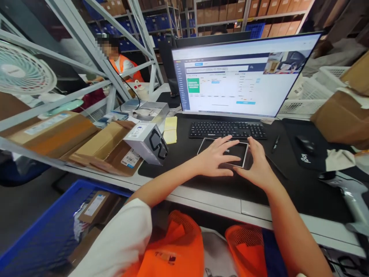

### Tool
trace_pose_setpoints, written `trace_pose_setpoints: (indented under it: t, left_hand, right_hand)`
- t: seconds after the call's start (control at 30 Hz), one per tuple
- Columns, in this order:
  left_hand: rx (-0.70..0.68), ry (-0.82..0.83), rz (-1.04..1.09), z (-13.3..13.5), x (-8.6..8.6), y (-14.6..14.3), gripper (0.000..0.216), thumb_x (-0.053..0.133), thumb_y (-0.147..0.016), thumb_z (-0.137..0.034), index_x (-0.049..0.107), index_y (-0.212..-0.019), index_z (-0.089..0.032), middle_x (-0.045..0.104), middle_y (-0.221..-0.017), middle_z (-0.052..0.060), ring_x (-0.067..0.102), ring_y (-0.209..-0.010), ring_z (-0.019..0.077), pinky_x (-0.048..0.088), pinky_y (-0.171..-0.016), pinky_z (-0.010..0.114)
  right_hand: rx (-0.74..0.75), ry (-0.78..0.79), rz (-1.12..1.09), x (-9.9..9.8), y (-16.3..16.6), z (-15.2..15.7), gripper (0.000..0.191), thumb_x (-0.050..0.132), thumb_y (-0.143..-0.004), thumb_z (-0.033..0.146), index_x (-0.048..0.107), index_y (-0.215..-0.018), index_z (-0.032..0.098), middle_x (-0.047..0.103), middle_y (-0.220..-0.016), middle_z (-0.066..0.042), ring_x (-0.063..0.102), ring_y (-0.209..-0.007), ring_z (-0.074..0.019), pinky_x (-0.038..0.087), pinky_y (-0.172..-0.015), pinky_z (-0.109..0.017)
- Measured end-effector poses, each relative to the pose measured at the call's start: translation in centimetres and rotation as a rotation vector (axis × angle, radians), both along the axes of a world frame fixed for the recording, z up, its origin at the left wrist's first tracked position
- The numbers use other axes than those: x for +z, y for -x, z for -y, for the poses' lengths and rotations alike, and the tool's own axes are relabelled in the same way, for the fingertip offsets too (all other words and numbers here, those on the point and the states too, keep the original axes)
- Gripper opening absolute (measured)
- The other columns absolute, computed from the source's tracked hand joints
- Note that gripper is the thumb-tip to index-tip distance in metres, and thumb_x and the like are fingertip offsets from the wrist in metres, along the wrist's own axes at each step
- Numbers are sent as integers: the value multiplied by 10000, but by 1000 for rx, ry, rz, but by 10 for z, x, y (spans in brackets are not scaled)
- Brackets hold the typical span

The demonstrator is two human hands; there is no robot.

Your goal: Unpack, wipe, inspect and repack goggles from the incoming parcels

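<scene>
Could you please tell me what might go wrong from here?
Under the left hand, the flat box lies just before the keyboard; a forward push might press keys. The grey box stands near the left forearm; a sideways swing of that arm might knock it over.

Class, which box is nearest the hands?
The flat black rectangular box with white edges, under the left hand; the pale grey printed box and brown cardboard boxes sit farther off.

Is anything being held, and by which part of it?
A hold can't be told: the right-hand grip spans the right end of a flat, white-edged box; the left-hand grip is spread over it.
</scene>
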State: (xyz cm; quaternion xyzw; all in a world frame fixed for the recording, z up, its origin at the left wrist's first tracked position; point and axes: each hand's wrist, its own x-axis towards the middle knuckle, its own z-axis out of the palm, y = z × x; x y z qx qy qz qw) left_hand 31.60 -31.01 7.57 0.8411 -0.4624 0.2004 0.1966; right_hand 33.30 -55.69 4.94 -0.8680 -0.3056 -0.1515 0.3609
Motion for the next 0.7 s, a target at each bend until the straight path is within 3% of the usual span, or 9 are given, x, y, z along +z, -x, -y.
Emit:
trace_pose_setpoints:
  t: [0.13,0.27,0.4,0.53,0.6,0.7]
  left_hand:
    - [-68,-24,-27,19,5,-26,444,623,-914,-570,707,-1195,-237,382,-1614,169,234,-1548,419,266,-1204,676]
    - [-57,6,49,11,7,-31,385,627,-913,-560,709,-1061,-214,525,-1480,180,339,-1504,402,273,-1214,650]
    - [3,280,71,-12,15,-31,391,663,-855,-611,600,-919,-230,593,-1333,148,450,-1431,370,368,-1174,602]
    - [216,663,-57,-44,6,-32,600,585,-799,-792,465,-1083,-276,471,-1458,143,447,-1436,353,393,-1156,572]
    - [263,727,-118,-58,-8,-33,734,632,-760,-797,381,-1230,-292,413,-1508,161,446,-1434,352,383,-1164,550]
    - [316,770,-175,-71,-29,-32,922,725,-739,-720,240,-1381,-271,475,-1410,174,560,-1307,336,435,-1117,507]
  right_hand:
    - [52,-79,-17,-6,-4,-1,1154,783,-795,485,40,-1653,279,325,-1610,-159,358,-1481,-341,368,-1188,-565]
    - [48,-80,-36,-4,-5,-2,1126,786,-796,458,74,-1652,291,431,-1539,-138,440,-1422,-321,395,-1174,-547]
    - [35,-73,-59,-3,-7,0,1128,791,-786,410,74,-1652,316,404,-1540,-124,450,-1411,-309,393,-1181,-531]
    - [14,-52,-151,0,-5,2,1117,773,-801,374,49,-1651,349,367,-1580,-100,436,-1432,-290,377,-1197,-504]
    - [18,-35,-139,1,-4,1,1087,765,-811,361,74,-1650,352,352,-1603,-86,401,-1463,-285,347,-1219,-492]
    - [23,-32,-85,1,-1,-2,1048,759,-820,344,116,-1647,350,342,-1623,-76,369,-1488,-283,315,-1240,-491]
